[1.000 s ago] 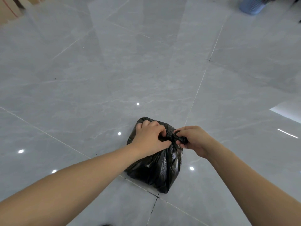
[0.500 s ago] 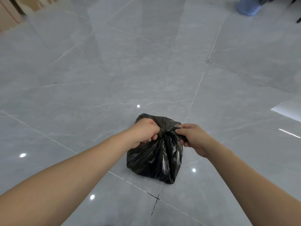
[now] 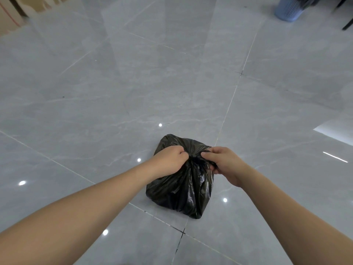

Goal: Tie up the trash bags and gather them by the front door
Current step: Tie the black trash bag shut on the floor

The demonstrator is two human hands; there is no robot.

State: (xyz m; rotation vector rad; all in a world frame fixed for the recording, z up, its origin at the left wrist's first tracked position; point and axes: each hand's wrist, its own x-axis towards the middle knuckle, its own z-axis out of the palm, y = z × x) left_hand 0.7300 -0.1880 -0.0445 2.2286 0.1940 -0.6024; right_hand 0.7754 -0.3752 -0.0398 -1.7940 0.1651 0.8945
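Note:
A small black trash bag [image 3: 181, 192] sits on the grey tiled floor, full and gathered at its top. My left hand [image 3: 169, 159] grips the gathered plastic on the left side of the bag's neck, fingers curled in. My right hand [image 3: 222, 162] pinches the plastic on the right side of the neck. The two hands are close together with the bunched neck between them. The fingertips and the knot area are partly hidden by the plastic.
A blue ribbed waste bin [image 3: 289, 9] stands at the far right, with dark furniture legs [image 3: 346, 25] beside it. Cardboard boxes [image 3: 9, 16] sit at the far left. Glossy floor tiles [image 3: 133, 92] stretch out all around the bag.
Both hands have stayed on the bag's neck. The left hand shifted from over the top of the bag to its left side, and the neck is now drawn tighter between the hands.

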